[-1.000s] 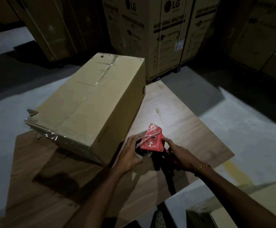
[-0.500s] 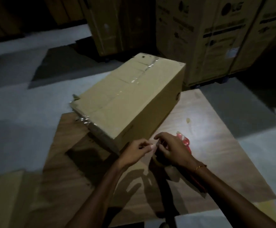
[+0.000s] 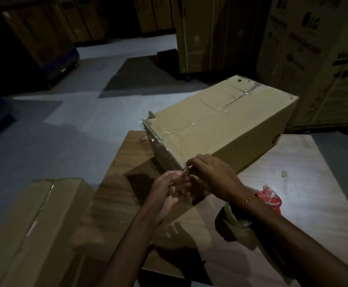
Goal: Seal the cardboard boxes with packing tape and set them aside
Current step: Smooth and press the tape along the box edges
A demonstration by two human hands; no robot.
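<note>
Head view looks down on a dim storeroom floor where a cardboard box [image 3: 220, 129] lies on its side across a low wooden board [image 3: 305, 183], its near corner jutting toward the person. Clear tape runs along the box's top seam and wrinkles over the left end. Both hands meet at that near bottom corner. The right hand [image 3: 212, 177] comes in from the right with a thin gold bracelet [image 3: 248, 199] at the wrist; its thumb and forefinger are pinched together on what looks like a loose end of tape at the corner, though the dim light makes it hard to be sure. The left hand [image 3: 169, 189] is just below and beside it, fingers curled in toward the same spot, fingertips touching the right hand's; whether it actually has hold of the tape cannot be told.

The tape dispenser [image 3: 270, 200], red with a roll of clear tape, lies on the board behind the right forearm, partly hidden by it. A small scrap [image 3: 284, 174] lies on the board farther right. A second cardboard box [image 3: 30, 230] sits on the floor at lower left. Tall printed cartons [image 3: 314, 59] stand behind.
</note>
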